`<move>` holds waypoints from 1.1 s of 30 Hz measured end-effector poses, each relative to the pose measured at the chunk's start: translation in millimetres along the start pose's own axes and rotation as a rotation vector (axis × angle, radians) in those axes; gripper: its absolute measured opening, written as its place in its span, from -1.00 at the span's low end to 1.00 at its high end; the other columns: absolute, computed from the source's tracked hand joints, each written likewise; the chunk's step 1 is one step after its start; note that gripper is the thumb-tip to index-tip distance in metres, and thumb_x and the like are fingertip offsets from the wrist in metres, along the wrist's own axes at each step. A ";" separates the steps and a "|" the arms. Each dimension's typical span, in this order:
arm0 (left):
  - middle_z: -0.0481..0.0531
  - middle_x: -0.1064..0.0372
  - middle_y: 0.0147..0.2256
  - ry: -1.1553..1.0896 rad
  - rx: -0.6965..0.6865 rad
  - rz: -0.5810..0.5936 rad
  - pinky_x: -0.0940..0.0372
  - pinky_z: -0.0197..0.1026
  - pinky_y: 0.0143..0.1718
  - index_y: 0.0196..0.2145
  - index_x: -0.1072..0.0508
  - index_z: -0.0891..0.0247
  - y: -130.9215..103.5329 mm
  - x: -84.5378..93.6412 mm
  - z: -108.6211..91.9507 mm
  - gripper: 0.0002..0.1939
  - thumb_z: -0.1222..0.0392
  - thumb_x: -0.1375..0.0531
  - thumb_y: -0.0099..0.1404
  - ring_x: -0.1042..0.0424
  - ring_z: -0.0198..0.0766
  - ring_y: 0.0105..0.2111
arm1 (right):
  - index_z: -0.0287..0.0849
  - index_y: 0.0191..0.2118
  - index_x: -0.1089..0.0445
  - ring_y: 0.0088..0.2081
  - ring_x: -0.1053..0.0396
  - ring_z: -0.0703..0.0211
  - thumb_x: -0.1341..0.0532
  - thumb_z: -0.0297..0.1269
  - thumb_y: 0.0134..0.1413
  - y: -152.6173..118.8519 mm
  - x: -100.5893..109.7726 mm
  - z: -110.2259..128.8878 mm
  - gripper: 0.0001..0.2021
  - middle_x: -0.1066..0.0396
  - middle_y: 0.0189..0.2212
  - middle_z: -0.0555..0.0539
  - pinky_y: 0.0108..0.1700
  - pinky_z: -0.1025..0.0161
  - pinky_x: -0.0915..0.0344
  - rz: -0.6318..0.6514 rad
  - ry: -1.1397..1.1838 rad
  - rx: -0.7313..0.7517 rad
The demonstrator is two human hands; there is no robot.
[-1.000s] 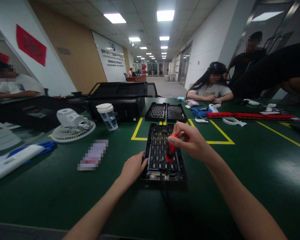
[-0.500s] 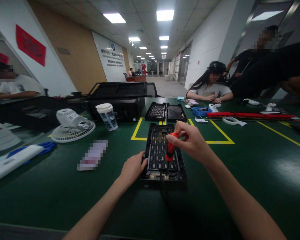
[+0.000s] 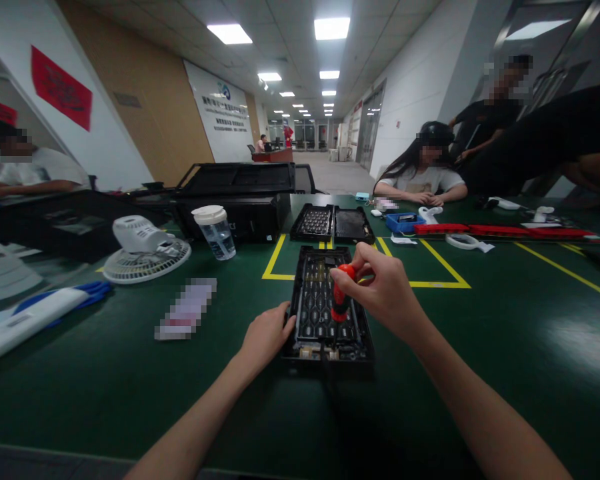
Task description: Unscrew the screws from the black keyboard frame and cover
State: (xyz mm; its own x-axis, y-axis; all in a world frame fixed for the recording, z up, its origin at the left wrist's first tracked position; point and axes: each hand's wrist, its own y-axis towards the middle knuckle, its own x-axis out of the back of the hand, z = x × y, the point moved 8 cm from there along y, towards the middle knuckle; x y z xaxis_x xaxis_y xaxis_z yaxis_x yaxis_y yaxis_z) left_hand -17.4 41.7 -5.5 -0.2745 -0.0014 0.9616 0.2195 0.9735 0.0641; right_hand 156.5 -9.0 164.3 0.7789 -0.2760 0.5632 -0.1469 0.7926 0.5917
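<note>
In the head view a shallow black case (image 3: 309, 328) with rows of oval cells lies on the green table in front of me. My left hand (image 3: 267, 337) grips its left edge, with the thumb along the side wall. From the right, my right hand (image 3: 380, 283) pinches the top of a red and black screwdriver (image 3: 339, 303) between thumb and fingers. The screwdriver stands nearly upright over the near part of the case. Its tip is too dark to make out. A black strip, perhaps a cable, runs down from the case's near end.
Beyond the case lies a second open black case (image 3: 313, 223). A lidded cup (image 3: 217, 233), a white fan (image 3: 145, 250) and a blurred-out flat item (image 3: 187, 310) lie to the left. Farther right are a blue box (image 3: 400, 223) and a tape roll (image 3: 461, 242). People are across the table.
The screwdriver handle shows a slightly different side, as if turned a little in my right fingers. My left hand and the case stay put. A standing person at the back right has shifted left.
</note>
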 end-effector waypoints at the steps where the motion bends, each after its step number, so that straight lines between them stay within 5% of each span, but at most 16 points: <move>1: 0.07 -0.43 -0.22 0.002 -0.002 -0.004 -0.24 -0.23 -0.26 -0.01 -0.25 0.18 -0.2 0.2 -0.2 -0.64 0.05 0.04 0.27 -0.42 -0.19 -0.25 | -0.16 -0.55 -0.03 -0.62 -0.17 0.37 -0.16 -0.13 -0.01 0.0 0.3 0.4 -0.69 -0.15 -0.64 0.07 -0.58 0.37 -0.08 -0.010 -0.016 0.001; 20: 0.09 -0.43 -0.21 0.010 0.007 0.010 -0.23 -0.23 -0.25 0.00 -0.25 0.19 0.5 0.0 0.2 -0.63 0.05 0.04 0.28 -0.42 -0.20 -0.24 | -0.16 -0.56 -0.03 -0.63 -0.08 0.37 -0.16 -0.19 -0.04 -7.5 5.7 7.2 -0.71 -0.13 -0.65 0.09 -0.55 0.37 -0.02 -0.246 -0.322 0.009; 33: 0.06 -0.43 -0.22 -0.001 -0.005 0.000 -0.24 -0.23 -0.27 -0.01 -0.25 0.17 0.4 0.0 0.5 -0.64 0.05 0.04 0.27 -0.42 -0.20 -0.25 | -0.16 -0.56 -0.04 -0.60 -0.12 0.36 -0.17 -0.18 -0.05 -6.0 4.1 2.8 -0.71 -0.15 -0.64 0.07 -0.52 0.35 -0.06 -0.177 -0.215 -0.011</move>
State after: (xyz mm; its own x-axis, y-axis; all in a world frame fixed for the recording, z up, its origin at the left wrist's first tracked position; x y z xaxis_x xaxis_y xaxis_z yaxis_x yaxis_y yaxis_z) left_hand -17.8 42.2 -5.6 -0.2755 -0.0011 0.9613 0.2244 0.9723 0.0654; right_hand 158.9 -16.4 164.6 0.6440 -0.5189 0.5621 -0.0125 0.7276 0.6859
